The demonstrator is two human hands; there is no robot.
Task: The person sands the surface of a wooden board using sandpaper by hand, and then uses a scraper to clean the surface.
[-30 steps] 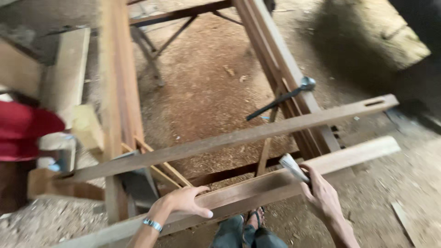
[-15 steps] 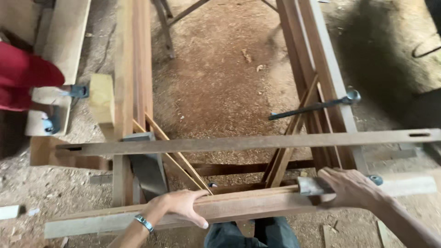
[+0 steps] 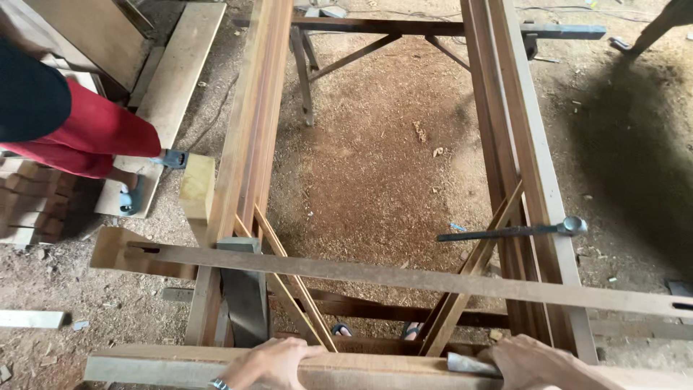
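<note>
Workshop floor: packed earth under sawdust, strewn with offcuts.

Item 1. Wooden rail, long planed timber, lying crosswise at the near edge on two bundles of long timbers. Judged stiff, fairly heavy, dry and not slippery; best gripped from above near each end, where it is supported.

Item 2. Left hand, fingers curled over the top of the rail, left of its middle; wristband worn.

Item 3. Right hand, pressed on the rail toward its right end, closed over a flat metal tool; blade only partly seen.

Item 4. Mortised rail, just beyond the rail, also crosswise.

Item 5. Bar clamp, beyond the mortised rail, right side.

Item 6. Another person's red-clad leg, far left of the rail.

Containers: none in view.
</note>
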